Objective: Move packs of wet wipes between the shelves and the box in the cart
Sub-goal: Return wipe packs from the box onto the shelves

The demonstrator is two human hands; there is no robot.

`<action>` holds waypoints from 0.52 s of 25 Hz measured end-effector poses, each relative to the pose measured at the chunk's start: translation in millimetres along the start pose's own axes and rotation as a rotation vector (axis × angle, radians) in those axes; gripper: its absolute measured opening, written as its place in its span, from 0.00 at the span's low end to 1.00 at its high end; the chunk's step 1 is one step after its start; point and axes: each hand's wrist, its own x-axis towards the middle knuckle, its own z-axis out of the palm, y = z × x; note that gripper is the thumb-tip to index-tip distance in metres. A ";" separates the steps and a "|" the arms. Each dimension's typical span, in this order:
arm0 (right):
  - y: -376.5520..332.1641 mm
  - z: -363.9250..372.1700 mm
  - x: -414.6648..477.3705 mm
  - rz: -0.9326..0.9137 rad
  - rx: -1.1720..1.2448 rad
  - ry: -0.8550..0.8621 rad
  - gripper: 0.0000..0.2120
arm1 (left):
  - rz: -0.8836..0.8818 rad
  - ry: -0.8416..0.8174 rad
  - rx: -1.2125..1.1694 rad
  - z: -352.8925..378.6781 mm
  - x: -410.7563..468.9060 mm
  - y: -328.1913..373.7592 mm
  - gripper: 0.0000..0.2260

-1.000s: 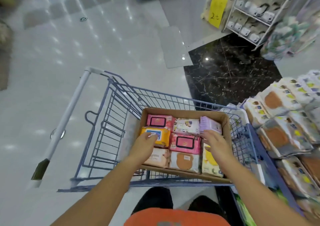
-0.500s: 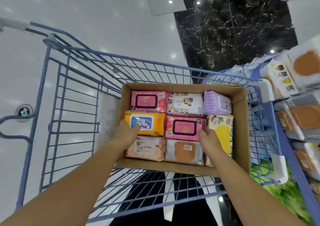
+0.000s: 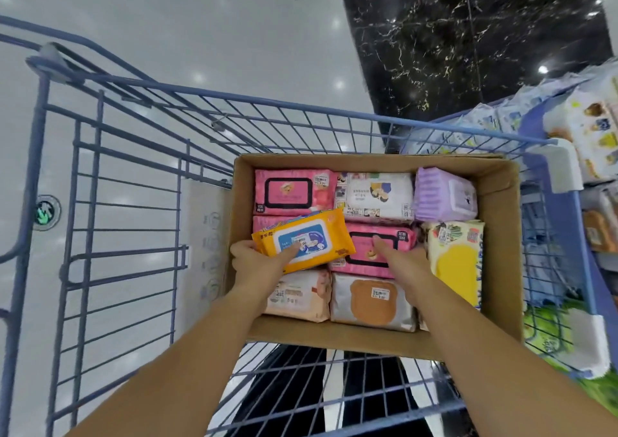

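and the left hand [image 3: 255, 264] had the orange pack [image 3: 311, 236], thumb laid across the blue label on top, fingers curled round the near left end. from that grip the pack ran up and away to the right, tilted, its far end raised above the row and hanging over a corner of the middle pink pack [image 3: 364, 259]. under its left end a strip of another pink pack [image 3: 264, 222] showed. all of this was inside the cardboard box [image 3: 501, 236], which stood at the right side of the blue wire cart [image 3: 301, 103].

on the other side, the right hand [image 3: 406, 264] lay on the middle pink pack with its fingers stretched forward and loose. one fingertip [image 3: 378, 241] touched the black-framed lid, and the hand gripped nothing. just right of that wrist the yellow pack [image 3: 456, 269] sat beside the box's right wall.

back row, left to right: a black-framed pink pack [image 3: 294, 190], a white cartoon pack [image 3: 378, 195] and a purple pack [image 3: 444, 197]. front row, partly under the forearms: a peach pack [image 3: 297, 296] and a silver pack with a brown bear shape [image 3: 371, 304].

beyond the cart's right rim the shelves [image 3: 535, 115] held more packs, too blurred to read. there was pale glossy floor [image 3: 200, 35] to the left and black marbled floor [image 3: 468, 35] ahead.
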 end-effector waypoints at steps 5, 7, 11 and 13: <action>-4.6 -6.1 4.9 0.027 0.106 -0.087 0.49 | -0.265 -0.251 -0.287 8.3 -1.8 9.4 0.26; -4.9 -9.3 7.6 0.033 0.100 -0.142 0.53 | -0.292 -0.346 -0.304 4.6 1.5 11.0 0.19; -8.0 -11.6 -1.2 -0.035 0.073 -0.166 0.51 | -0.275 -0.437 -0.200 6.1 -1.1 19.1 0.17; -10.0 -14.7 -17.9 -0.138 0.056 -0.148 0.37 | -0.204 -0.396 -0.205 4.5 -6.5 24.3 0.18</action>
